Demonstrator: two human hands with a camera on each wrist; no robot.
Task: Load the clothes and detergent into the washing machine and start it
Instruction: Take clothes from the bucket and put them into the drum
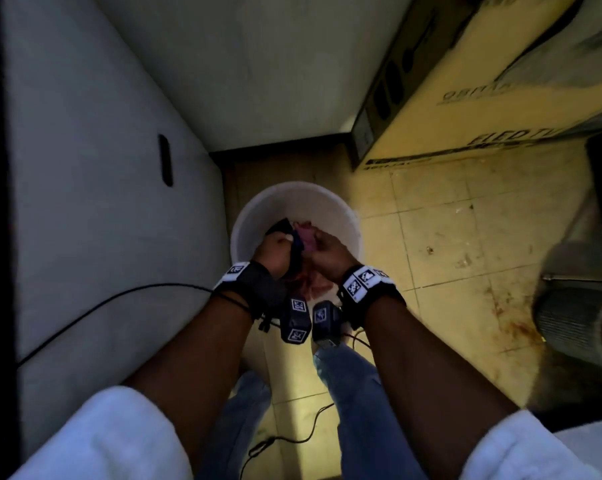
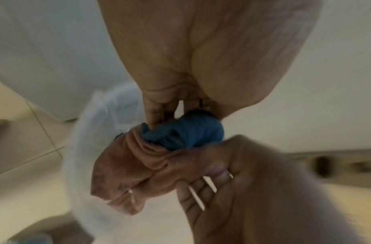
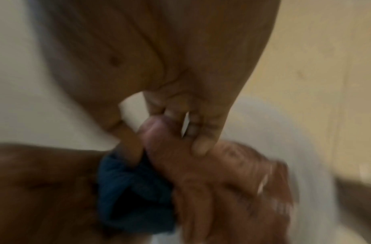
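Both hands are over a white bucket [image 1: 258, 206] on the floor. My left hand [image 1: 273, 249] grips a bunched blue garment [image 1: 296, 249], seen as a blue wad [image 2: 186, 132] in the left wrist view and as dark blue cloth [image 3: 130, 194] in the right wrist view. My right hand [image 1: 327, 251] grips a pink garment [image 1: 306, 235] pressed against the blue one; its folds [image 2: 126, 170] hang below the fingers, and its cloth [image 3: 222, 173] is blurred in the right wrist view. More pink cloth lies in the bucket under the wrists. No detergent shows.
A white appliance [image 1: 95, 188] with a dark handle slot [image 1: 165, 160] stands close on the left. A cardboard box [image 1: 465, 91] lies at the back right. A grey ribbed cylinder [image 1: 576, 320] stands on the right. Stained tiled floor [image 1: 448, 258] surrounds the bucket; cables run near my legs.
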